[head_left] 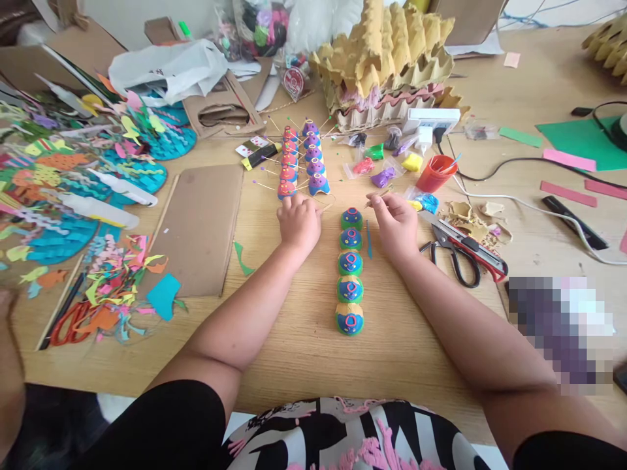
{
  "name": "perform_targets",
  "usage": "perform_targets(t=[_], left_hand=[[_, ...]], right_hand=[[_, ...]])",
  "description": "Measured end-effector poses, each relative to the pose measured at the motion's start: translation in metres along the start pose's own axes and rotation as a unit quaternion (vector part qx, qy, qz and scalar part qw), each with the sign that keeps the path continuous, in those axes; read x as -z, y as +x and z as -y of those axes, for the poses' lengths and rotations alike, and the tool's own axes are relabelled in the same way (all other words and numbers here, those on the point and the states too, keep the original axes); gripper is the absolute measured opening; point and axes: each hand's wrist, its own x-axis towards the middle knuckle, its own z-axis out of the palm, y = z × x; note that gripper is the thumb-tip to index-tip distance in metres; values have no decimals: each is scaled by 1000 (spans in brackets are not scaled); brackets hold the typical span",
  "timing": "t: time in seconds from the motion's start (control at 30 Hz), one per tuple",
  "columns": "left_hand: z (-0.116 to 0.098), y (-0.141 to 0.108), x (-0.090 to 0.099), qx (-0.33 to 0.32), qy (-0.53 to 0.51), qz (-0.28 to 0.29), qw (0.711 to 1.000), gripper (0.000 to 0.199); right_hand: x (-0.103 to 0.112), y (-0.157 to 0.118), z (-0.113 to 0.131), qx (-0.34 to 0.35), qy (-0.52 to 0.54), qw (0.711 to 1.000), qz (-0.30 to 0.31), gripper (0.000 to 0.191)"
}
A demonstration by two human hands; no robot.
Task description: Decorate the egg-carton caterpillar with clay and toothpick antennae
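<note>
Blue caterpillar: long row of five egg-carton domes coated in blue clay with green edges (349,264), lying on the table between the forearms; probably light, its clay soft enough to dent, best taken low along both sides.
Right hand (398,226): thumb and fingertips pinched narrow; anything between them is too small to tell.
Left hand (300,224): curled, apparently holding a thin pale stick (326,207).
Farther rows: red clay-covered domes (288,175) beside purple ones (314,167), their pin-like feelers likely fragile.
</note>
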Motion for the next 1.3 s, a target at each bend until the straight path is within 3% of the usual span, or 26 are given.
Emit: perform_targets(t=[0.1,0.23,0.37,0.5,0.67,0.93,1.13,1.3], left_hand=[[1,1,-5,4,-22,-9,1000,17],[0,5,-19,-48,-118,-104,986,11],[-6,3,-23,-169,-184,-192,949,19],[-15,-4,-17,-229,-199,-229,925,30],[-20,-8,-13,-239,-192,-240,921,33],[-18,-8,-16,-228,-208,-205,929,30],[-16,-5,-20,-214,-238,-186,929,29],[-13,-4,-14,-195,-285,-203,916,31]], right_hand=[[0,-1,0,11,-7,1000,1,40],[1,-2,-2,104,-80,991,7,32],[6,-3,-1,268,-190,944,35,21],[11,-3,1,369,-263,891,33,24],[12,-5,1,371,-368,852,14,22],[14,-3,4,381,-449,805,64,22],[14,0,4,372,-432,815,104,23],[11,3,-2,319,-347,878,83,28]])
